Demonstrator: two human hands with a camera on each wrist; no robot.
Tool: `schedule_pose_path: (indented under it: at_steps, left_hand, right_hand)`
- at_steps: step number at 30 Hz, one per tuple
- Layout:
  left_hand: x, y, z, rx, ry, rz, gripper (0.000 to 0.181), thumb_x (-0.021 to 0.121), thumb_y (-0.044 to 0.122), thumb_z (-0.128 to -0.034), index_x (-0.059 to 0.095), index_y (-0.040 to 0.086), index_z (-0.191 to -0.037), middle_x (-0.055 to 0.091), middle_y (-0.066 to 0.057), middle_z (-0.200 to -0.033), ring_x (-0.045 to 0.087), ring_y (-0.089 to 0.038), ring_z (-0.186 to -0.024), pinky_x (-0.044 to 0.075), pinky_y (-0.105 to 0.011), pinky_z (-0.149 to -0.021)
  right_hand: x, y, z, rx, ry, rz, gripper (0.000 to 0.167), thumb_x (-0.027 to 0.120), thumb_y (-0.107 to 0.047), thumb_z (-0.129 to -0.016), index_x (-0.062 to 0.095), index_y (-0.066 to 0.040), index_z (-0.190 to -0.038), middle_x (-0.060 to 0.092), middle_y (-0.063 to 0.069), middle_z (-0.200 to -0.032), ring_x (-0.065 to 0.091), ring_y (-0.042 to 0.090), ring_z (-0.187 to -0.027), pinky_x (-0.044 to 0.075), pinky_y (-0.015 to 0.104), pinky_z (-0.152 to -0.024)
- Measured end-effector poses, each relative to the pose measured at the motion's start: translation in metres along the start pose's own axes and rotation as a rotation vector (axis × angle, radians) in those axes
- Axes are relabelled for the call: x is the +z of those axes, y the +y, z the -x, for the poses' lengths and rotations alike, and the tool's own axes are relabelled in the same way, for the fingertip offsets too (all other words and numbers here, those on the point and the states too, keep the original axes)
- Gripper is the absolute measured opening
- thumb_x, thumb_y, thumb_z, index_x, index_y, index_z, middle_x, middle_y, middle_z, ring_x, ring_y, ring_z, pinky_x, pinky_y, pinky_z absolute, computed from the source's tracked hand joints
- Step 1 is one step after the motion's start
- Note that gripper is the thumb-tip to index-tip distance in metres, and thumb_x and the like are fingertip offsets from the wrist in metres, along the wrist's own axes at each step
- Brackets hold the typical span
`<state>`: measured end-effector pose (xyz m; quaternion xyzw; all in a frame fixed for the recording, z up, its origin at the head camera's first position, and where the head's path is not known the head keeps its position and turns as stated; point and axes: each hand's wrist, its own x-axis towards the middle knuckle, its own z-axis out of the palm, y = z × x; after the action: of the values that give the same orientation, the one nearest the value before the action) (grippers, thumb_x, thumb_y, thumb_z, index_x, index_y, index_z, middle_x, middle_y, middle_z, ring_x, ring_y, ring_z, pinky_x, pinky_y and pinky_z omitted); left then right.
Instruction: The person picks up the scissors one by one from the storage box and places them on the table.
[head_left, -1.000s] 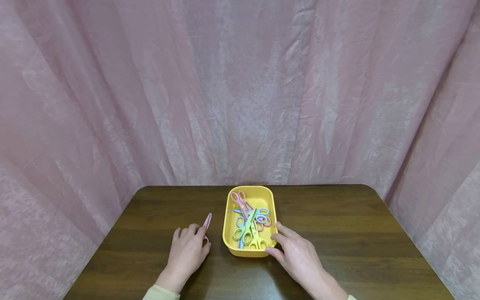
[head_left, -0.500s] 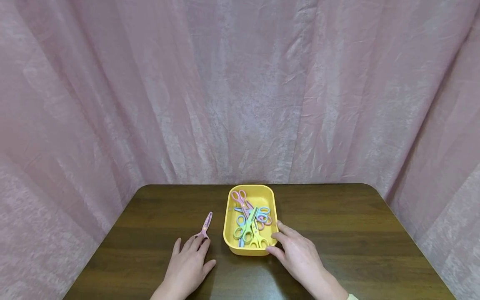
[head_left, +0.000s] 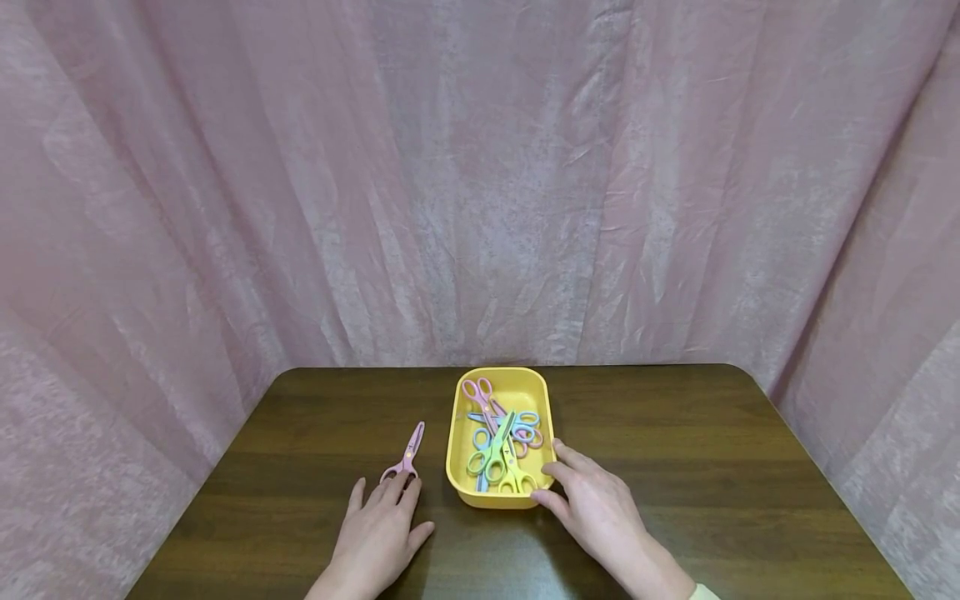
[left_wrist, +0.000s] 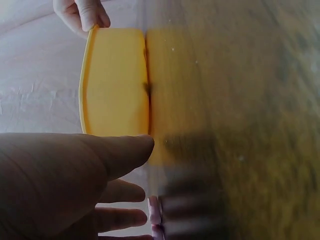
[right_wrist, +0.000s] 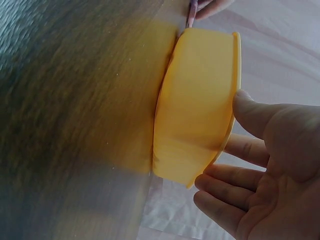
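A pair of pink scissors (head_left: 411, 450) lies flat on the table left of the yellow tray (head_left: 497, 502), blades pointing away. My left hand (head_left: 375, 533) lies with its fingers stretched out, fingertips at the scissors' handles, thumb spread to the side. Several scissors rest jumbled in the tray, among them green scissors (head_left: 493, 454), yellow scissors (head_left: 516, 482) and pink ones. My right hand (head_left: 596, 512) holds the tray's near right corner, thumb at the front rim and fingers along the right side. In the right wrist view, that thumb (right_wrist: 245, 100) touches the tray's rim.
The dark brown wooden table (head_left: 675, 433) has rounded far corners. A pink velvety curtain (head_left: 480, 183) hangs behind it and along both sides. The tray stands near the middle, towards the far edge.
My left hand has drawn back towards me from over the pink scissors, uncovering their blades and most of the handles, and its thumb has spread. My right hand has stayed at the tray.
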<state>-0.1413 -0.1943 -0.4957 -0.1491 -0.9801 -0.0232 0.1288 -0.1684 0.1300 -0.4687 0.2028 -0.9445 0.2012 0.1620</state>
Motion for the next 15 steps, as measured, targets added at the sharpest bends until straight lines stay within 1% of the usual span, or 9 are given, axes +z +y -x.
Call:
schedule_pose_path:
  at_steps: [5, 8, 11, 15]
  left_hand:
    - [0.0013, 0.0000, 0.0018, 0.003, 0.050, -0.013, 0.067, 0.091, 0.045, -0.0880, 0.072, 0.003, -0.136, 0.070, -0.019, -0.137, 0.068, -0.042, -0.127, 0.044, -0.074, -0.110]
    - [0.0018, 0.0001, 0.0027, 0.002, 0.062, -0.017, 0.066, 0.091, 0.044, -0.0876, 0.073, 0.002, -0.136, 0.071, -0.019, -0.137, 0.069, -0.042, -0.126, 0.044, -0.074, -0.109]
    - [0.0021, 0.0004, 0.0033, -0.004, 0.064, -0.021, 0.066, 0.091, 0.043, -0.0875, 0.073, 0.002, -0.136, 0.071, -0.019, -0.137, 0.069, -0.042, -0.126, 0.044, -0.074, -0.110]
    - [0.0023, 0.0017, 0.0033, -0.023, 0.043, -0.028, 0.066, 0.090, 0.045, -0.0887, 0.072, 0.004, -0.138, 0.070, -0.018, -0.139, 0.068, -0.041, -0.128, 0.043, -0.074, -0.110]
  right_hand:
    - [-0.0007, 0.0005, -0.0010, 0.004, -0.008, -0.015, 0.036, 0.090, -0.043, -0.090, 0.083, -0.015, -0.111, 0.071, 0.013, -0.146, 0.071, 0.032, -0.129, 0.062, 0.055, -0.088]
    - [-0.0008, 0.0007, -0.0012, 0.008, -0.013, -0.021, 0.036, 0.090, -0.044, -0.090, 0.082, -0.016, -0.111, 0.070, 0.012, -0.147, 0.071, 0.032, -0.129, 0.062, 0.056, -0.088]
    - [-0.0010, 0.0006, -0.0011, 0.010, -0.016, -0.022, 0.036, 0.090, -0.044, -0.090, 0.082, -0.016, -0.111, 0.070, 0.012, -0.147, 0.071, 0.032, -0.129, 0.062, 0.056, -0.088]
    - [-0.0007, 0.0012, -0.0012, 0.007, -0.015, -0.018, 0.036, 0.090, -0.045, -0.090, 0.082, -0.016, -0.110, 0.071, 0.012, -0.146, 0.071, 0.032, -0.128, 0.062, 0.056, -0.087]
